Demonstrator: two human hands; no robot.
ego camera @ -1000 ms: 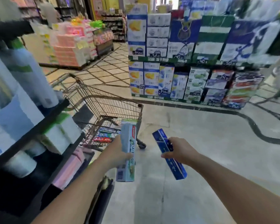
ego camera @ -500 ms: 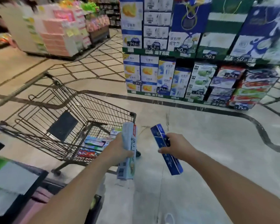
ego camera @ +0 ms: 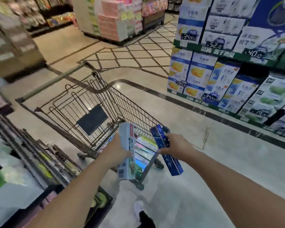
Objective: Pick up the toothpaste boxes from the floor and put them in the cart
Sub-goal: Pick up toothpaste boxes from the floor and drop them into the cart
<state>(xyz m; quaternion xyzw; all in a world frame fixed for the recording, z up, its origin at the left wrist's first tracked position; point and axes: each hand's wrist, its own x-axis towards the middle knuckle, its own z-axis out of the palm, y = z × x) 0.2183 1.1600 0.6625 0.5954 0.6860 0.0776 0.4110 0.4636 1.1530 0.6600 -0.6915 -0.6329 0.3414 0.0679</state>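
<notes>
My left hand (ego camera: 117, 149) grips a pale grey-blue toothpaste box (ego camera: 126, 150) held upright, over the near end of the wire shopping cart (ego camera: 82, 99). My right hand (ego camera: 174, 146) holds a dark blue toothpaste box (ego camera: 165, 150), tilted, above the cart's near right corner. Several colourful toothpaste boxes (ego camera: 144, 149) lie in the bottom of the cart basket, partly hidden by my hands and the held boxes.
Store shelving (ego camera: 39, 160) with goods runs along the left, close to the cart. Stacked milk cartons (ego camera: 220, 76) fill a display at the right. A pink stacked display (ego camera: 115, 22) stands at the back. My shoe (ego camera: 143, 214) is on the polished floor below.
Both hands with their boxes have moved forward over the cart's near end. My view has turned left, so the cart is now central and closer.
</notes>
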